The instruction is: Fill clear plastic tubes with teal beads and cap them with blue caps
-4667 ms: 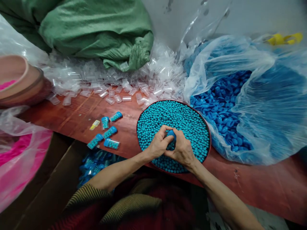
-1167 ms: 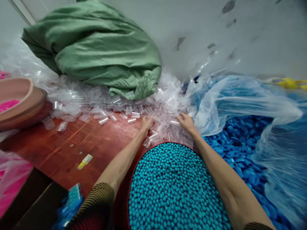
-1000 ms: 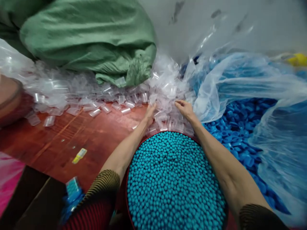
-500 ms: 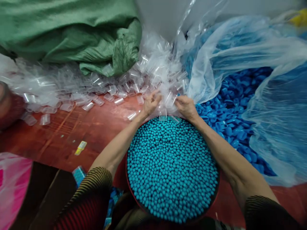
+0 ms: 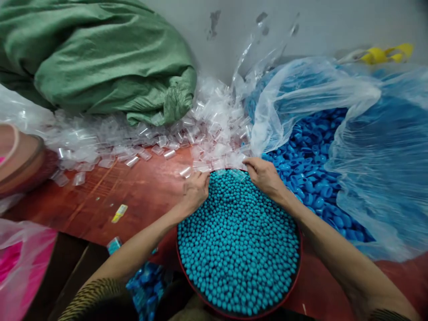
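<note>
A round red basin point(image 5: 300, 249) stands in front of me, full of small turquoise balls point(image 5: 237, 240). At its far left rim is my left hand point(image 5: 195, 191), fingers curled and closed; what they grip is hidden. My right hand point(image 5: 264, 176) is at the far right rim, thumb and fingers pinched together beside the clear plastic cups; I cannot make out what is in the pinch. Just beyond the basin lies a heap of clear plastic cups point(image 5: 217, 149), and a few lie on the balls along the far rim.
Blue plastic caps point(image 5: 310, 165) spill from a translucent bag point(image 5: 384, 165) at right. A green sack point(image 5: 117, 67) rests on the cups at back left. On the red tabletop point(image 5: 143, 178) lies a small yellow-and-white packet point(image 5: 119, 213). A bowl point(image 5: 26, 156) stands at far left.
Both hands have drawn back from the cup heap to the basin's far rim, the left one moving farther. The camera view has tilted up, showing more wall.
</note>
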`<state>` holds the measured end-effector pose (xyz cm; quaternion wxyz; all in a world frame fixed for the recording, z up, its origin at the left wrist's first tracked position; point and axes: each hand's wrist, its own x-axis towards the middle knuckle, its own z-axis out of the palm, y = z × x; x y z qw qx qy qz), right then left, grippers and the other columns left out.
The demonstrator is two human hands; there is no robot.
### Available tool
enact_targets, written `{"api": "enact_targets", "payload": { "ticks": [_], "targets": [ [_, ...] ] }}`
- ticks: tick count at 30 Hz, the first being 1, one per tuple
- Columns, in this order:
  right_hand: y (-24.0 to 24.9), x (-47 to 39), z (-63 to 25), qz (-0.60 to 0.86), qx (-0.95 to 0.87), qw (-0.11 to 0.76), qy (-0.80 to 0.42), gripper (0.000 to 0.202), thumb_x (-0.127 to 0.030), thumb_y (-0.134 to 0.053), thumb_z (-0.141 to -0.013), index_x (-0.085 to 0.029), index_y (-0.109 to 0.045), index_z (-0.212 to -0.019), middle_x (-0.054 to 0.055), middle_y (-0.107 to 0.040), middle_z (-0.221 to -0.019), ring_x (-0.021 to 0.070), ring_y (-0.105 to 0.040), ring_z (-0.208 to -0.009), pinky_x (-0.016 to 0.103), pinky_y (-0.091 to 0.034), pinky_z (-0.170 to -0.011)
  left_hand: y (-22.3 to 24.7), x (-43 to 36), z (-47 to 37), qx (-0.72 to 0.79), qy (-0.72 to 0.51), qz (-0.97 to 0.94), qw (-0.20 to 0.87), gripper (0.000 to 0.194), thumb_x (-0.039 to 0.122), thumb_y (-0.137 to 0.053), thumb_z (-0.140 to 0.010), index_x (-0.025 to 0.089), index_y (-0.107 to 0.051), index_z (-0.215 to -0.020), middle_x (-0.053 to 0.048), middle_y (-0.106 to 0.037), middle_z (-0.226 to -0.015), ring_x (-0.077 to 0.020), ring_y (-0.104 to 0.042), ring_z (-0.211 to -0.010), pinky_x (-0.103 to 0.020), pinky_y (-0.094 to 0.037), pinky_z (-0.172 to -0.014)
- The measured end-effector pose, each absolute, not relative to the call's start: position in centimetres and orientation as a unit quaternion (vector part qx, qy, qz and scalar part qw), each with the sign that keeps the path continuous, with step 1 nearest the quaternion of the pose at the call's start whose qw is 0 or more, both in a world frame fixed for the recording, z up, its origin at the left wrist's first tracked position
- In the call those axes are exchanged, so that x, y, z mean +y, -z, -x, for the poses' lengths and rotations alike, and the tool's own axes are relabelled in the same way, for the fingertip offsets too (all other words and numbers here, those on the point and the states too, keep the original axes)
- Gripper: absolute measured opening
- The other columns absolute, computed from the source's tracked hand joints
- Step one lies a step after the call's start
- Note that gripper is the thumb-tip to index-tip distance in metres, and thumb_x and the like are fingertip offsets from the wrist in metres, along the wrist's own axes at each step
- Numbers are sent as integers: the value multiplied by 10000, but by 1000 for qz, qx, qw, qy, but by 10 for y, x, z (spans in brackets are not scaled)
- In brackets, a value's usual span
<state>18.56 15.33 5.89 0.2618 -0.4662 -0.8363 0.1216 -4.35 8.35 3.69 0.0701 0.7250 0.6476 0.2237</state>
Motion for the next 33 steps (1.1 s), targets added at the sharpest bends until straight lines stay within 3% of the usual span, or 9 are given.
{"api": "enact_targets", "payload": {
  "ticks": [4,8,11,17,22,26,30,33],
  "targets": [
    [-32,132,-190,460,-864,174,-109,320,-114,-362,-869,-126,-622,-1056,129,-671,-983,223,-592,-926,331,-451,-852,-25,81,33,598,-178,-779,61,310,229,-356,-905,159,-590,-1096,-118,-611,-1051,-244,-531,-1022,-382,-444,-899],
    [-11,138,-178,410,-887,181,-116,365,-111,-382,-860,-135,-577,-1167,125,-652,-1079,229,-566,-990,365,-435,-893,-24,92,16,570,-156,-805,58,307,263,-391,-905,134,-575,-1115,-113,-609,-1072,-250,-493,-1083,-394,-423,-962],
    [-5,136,-174,383,-891,186,-158,375,-98,-388,-848,-156,-603,-1149,104,-663,-1075,210,-578,-955,352,-453,-867,-27,84,10,561,-114,-818,63,296,264,-398,-904,150,-580,-1108,-96,-623,-1034,-261,-481,-1082,-423,-423,-958],
    [3,122,-188,351,-893,182,-213,492,-20,-380,-739,-222,-672,-1080,50,-693,-1007,182,-604,-891,346,-480,-856,-27,45,1,554,-95,-818,123,363,281,-472,-874,184,-526,-1219,-86,-574,-1219,-285,-469,-1126,-455,-462,-897],
    [-14,125,-203,370,-875,219,-224,512,-16,-377,-664,-210,-711,-1000,56,-660,-1117,188,-607,-1023,360,-479,-921,-35,35,5,460,-199,-850,160,273,238,-476,-886,184,-597,-1125,-64,-630,-1156,-222,-531,-1095,-421,-412,-994],
    [-40,116,-196,422,-846,261,-197,411,-125,-401,-816,-208,-640,-1140,70,-655,-1127,199,-610,-1023,365,-475,-921,-44,36,29,535,-283,-788,113,253,188,-417,-901,180,-622,-1051,-65,-663,-986,-192,-584,-928,-362,-471,-866],
    [-50,99,-161,443,-870,158,-147,425,-330,-487,-876,-178,-530,-1271,112,-628,-1186,246,-586,-1048,382,-458,-900,-39,26,51,644,-244,-722,64,296,214,-459,-877,146,-569,-1143,-109,-611,-1058,-231,-550,-995,-394,-463,-882],
    [-46,94,-135,434,-896,39,-88,455,-348,-503,-877,-183,-498,-1301,115,-623,-1173,260,-577,-1025,347,-446,-838,-32,17,56,628,-226,-741,77,278,205,-464,-873,144,-578,-1119,-113,-604,-1089,-245,-516,-1077,-419,-432,-950]
  ]
}}
